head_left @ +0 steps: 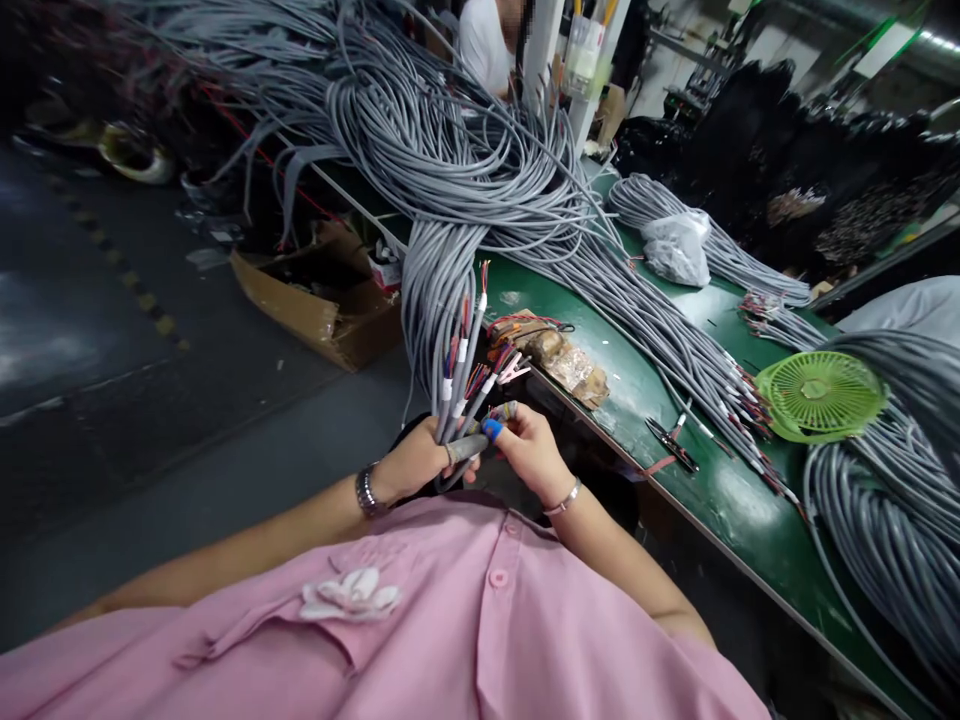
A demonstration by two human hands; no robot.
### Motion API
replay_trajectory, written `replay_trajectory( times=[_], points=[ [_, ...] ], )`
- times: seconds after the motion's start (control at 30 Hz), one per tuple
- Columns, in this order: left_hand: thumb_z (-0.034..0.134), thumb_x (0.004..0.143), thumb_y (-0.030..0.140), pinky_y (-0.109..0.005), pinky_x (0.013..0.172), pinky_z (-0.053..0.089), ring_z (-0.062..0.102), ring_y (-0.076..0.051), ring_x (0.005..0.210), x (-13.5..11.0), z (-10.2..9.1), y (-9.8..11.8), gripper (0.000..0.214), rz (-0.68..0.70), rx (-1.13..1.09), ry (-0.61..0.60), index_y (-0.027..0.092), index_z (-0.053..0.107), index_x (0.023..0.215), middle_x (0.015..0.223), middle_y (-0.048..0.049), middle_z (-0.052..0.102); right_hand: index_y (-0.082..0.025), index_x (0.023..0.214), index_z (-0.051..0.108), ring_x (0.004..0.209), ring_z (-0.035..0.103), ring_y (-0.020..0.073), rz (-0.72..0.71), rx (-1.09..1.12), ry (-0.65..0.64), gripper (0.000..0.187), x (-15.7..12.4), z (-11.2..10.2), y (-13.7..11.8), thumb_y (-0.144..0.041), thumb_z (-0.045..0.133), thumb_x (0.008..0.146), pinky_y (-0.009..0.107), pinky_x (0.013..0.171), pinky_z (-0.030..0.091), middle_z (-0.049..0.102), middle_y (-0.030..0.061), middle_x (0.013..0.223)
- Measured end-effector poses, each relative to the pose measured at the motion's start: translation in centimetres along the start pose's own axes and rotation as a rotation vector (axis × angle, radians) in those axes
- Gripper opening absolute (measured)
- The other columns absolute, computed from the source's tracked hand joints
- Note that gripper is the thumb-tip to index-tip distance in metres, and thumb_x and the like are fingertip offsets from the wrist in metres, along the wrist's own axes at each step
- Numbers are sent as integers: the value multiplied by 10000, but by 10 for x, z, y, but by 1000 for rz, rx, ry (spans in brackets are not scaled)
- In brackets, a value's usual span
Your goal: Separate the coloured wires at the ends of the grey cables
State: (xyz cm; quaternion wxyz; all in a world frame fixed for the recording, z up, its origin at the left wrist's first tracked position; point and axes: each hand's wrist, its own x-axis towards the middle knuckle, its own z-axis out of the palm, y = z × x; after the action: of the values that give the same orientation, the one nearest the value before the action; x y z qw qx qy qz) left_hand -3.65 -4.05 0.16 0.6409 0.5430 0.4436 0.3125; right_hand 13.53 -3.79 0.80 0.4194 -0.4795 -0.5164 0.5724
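My left hand (pixel 420 458) is wrapped round several grey cables (pixel 442 290) close to their stripped ends. Thin coloured wires and white bands show at those ends, which point upward. Beside it, my right hand (pixel 534 450) has its thumb, covered in blue, pressed toward the index finger at the cable ends. What lies in that pinch is too small to make out. The cables hang down from a large heap of grey cable (pixel 465 160) on the green table (pixel 630 350).
A taped brown bundle (pixel 566 365) lies at the table's near edge. Farther right are a pair of dark pliers (pixel 672 445), a green fan (pixel 821 395) and more coiled cable (pixel 885 550). An opened cardboard box (pixel 322 300) sits on the floor. Another person (pixel 487 45) is at the back.
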Motion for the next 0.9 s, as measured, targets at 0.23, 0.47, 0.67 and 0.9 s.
replay_trajectory(
  times=[0.23,0.47,0.67,0.9],
  points=[
    [716,738,376,-203,407,302,520,-102,427,8,3,6,286,0,-146,112,125,642,624,547,-54,656,-166,776,636,521,457,82,37,92,87,284,2,0,-4,-410,749,685,210,467,389,573,-27,651],
    [752,681,332,-198,387,314,626,-158,490,16,8,-5,237,-38,-356,269,118,656,645,569,-54,658,-169,784,640,506,448,83,56,166,156,258,5,3,3,-396,733,703,218,469,381,569,-31,634],
    [769,670,355,-192,374,310,611,-145,461,20,3,-1,267,-52,-360,333,117,651,645,562,-52,654,-174,745,641,574,478,103,7,106,158,232,9,6,1,-380,737,697,228,514,402,583,-19,662],
    [779,661,337,-209,442,404,614,-146,511,24,-6,-7,245,-39,-344,330,125,658,659,572,-36,643,-171,738,631,508,437,86,117,201,166,306,15,8,6,-423,780,648,224,478,387,543,-41,595]
  ],
)
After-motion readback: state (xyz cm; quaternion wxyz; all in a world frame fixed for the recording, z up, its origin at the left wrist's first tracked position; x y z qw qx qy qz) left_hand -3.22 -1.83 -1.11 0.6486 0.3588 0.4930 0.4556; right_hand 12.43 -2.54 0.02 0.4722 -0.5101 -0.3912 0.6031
